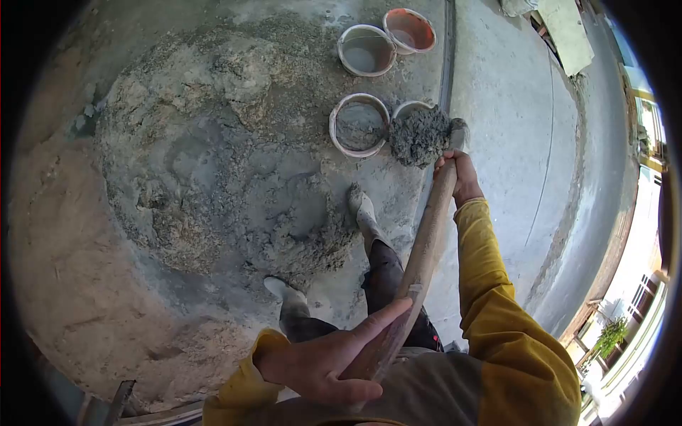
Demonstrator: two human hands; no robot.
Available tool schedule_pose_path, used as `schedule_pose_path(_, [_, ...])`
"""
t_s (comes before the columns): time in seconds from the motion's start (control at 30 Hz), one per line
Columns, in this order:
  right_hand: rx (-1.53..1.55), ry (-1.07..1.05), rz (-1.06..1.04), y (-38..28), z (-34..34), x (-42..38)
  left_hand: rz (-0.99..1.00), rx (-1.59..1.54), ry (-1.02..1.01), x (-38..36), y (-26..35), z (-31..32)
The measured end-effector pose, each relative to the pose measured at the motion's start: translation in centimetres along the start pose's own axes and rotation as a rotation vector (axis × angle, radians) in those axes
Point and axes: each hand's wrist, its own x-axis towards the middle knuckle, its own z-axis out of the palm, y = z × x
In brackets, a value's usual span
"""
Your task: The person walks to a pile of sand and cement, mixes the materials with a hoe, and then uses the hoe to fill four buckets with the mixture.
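Four buckets stand on the concrete floor (497,64) along the right side of the wet grey heap (213,174). Two are beyond the heap's far right edge, side by side: a grey-walled bucket (366,51) with a smooth grey layer at the bottom, perhaps liquid, and an orange-lined bucket (410,30) with a greyish bottom. The other two are closer, just right of the heap's middle: a white-rimmed bucket (359,126) with lumpy grey mix lying low in it, and a partly hidden bucket (410,108), whose contents I cannot make out behind one clump of wet mix (420,136).

That clump sits at the head of one long-handled tool, right of the heap; whether it touches the bucket rim I cannot tell. The tool's single wooden handle (426,245) slants from the clump down past the heap's near right side.

Two hands are on it. The right hand (460,174), to the right of the heap, is closed around the handle near the head. The left hand (330,363), nearer the wearer than the heap, lies over the lower handle, forefinger straight and thumb spread; its other fingers are hidden, so I cannot tell how tightly it grips. Two mud-smeared boots (364,209) stand at the heap's near right edge.
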Motion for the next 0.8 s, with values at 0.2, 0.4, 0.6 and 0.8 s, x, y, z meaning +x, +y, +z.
schedule_pose_path(0.2, [-0.199,0.129,-0.175,6.1,-3.9,11.8,-0.776,0.636,0.248,-3.2,-19.9,-12.9])
schedule_pose_path(0.4, [-0.131,0.233,-0.250,11.5,-2.4,12.5,-0.690,0.790,0.678,-5.3,-35.8,-19.3])
schedule_pose_path(0.6, [-0.248,0.015,-0.166,16.1,-0.5,0.5,-0.658,0.575,0.582,-14.9,-31.7,-9.0])
schedule_pose_path(0.8, [-0.340,-0.150,-0.149,29.4,8.5,-4.8,-0.651,0.363,0.617,-27.8,-32.3,-1.2])
